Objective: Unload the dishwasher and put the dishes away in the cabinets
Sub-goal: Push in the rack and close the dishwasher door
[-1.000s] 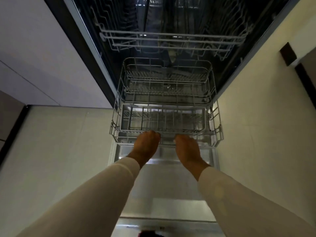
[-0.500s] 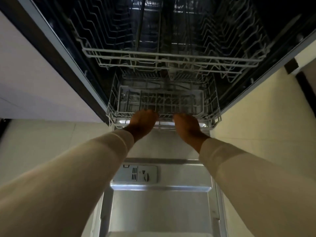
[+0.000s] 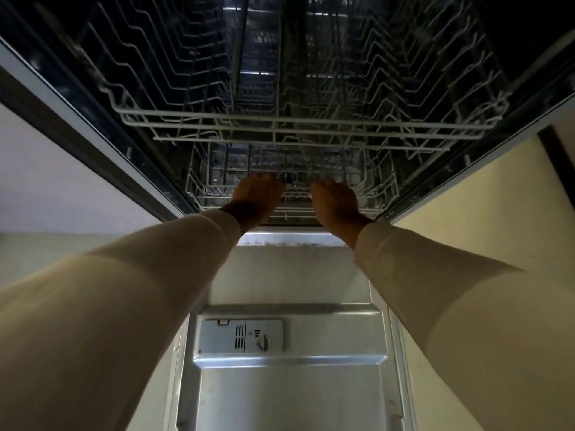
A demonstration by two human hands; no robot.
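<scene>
Both hands, left hand (image 3: 258, 195) and right hand (image 3: 337, 199), sit on the front rim of the grey wire lower rack (image 3: 202, 189), their finger curl hidden from me, and I have now pushed it back into the steel-lined dishwasher (image 3: 289, 384) with no dishes visible, so unloading looks done.

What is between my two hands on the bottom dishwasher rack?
In the head view, only front wires of the lower rack span the gap between the left hand and the right hand; no dish sits there.

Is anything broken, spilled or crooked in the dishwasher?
Nothing stands out. The upper rack and lower rack sit straight, and the left hand and right hand rest on the lower rack's front.
</scene>
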